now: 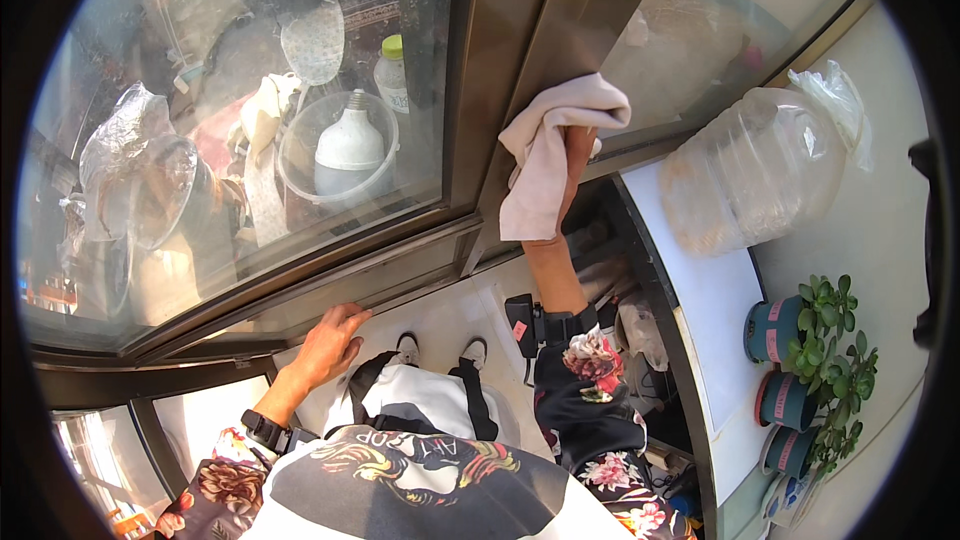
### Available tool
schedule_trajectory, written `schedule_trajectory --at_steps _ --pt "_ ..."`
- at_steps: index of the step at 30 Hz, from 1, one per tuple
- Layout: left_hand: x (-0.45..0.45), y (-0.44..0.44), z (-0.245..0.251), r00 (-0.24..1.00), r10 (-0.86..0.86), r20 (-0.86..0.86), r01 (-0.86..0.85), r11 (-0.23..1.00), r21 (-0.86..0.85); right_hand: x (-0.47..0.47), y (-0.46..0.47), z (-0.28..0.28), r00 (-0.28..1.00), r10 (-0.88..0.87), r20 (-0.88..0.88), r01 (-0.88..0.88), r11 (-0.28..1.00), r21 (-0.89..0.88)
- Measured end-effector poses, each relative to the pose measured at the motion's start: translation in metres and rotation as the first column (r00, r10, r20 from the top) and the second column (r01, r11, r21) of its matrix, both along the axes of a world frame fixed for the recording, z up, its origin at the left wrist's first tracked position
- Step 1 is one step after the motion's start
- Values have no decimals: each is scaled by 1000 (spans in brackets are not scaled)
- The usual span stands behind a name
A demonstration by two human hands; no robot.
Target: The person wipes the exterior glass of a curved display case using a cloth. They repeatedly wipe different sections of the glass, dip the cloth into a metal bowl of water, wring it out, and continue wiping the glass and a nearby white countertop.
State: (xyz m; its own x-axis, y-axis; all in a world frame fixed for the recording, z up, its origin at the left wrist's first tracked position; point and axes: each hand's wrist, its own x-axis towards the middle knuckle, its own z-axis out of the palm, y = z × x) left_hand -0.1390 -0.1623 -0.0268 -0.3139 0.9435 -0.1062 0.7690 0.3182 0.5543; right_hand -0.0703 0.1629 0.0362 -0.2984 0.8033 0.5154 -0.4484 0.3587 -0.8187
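Note:
A pale pink cloth (541, 157) lies folded over my right hand (579, 154), which holds it against the brown metal window frame (517, 52). Most of the fingers are hidden by the cloth. My left hand (334, 345) is at the lower left with nothing in it, its fingers somewhat spread beside the lower rail (322, 281) of the frame. Whether its fingertips touch the rail I cannot tell. Between the two hands and above them is the glass pane (247, 7), with streaks and spots on it.
Behind the glass are a white light bulb (349, 142) in a clear plastic tub (300, 184) and a bottle with a green cap (391, 75). At right, a large plastic jug (750, 165) rests on a white shelf (705, 315) near potted succulents (829, 345).

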Motion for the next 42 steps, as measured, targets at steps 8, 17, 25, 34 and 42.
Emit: schedule_trajectory --at_steps 8,17,25,34,42 --pt "-2 2 -3 998 -62 -8 61 998 -27 51 -63 -168 828 -48 559 -19 993 115" --pt "-7 12 -1 995 -73 70 76 997 -33 66 -25 -5 988 95 118 -44 926 -375" --pt "-17 15 -2 992 -116 40 115 993 18 11 -11 188 963 -246 -108 267 832 486" --pt "-35 18 -10 994 -113 -6 113 990 90 11 -11 67 798 -602 7 234 320 918" --pt "-38 6 -16 993 -112 24 109 990 94 20 13 53 764 -644 44 134 224 965"
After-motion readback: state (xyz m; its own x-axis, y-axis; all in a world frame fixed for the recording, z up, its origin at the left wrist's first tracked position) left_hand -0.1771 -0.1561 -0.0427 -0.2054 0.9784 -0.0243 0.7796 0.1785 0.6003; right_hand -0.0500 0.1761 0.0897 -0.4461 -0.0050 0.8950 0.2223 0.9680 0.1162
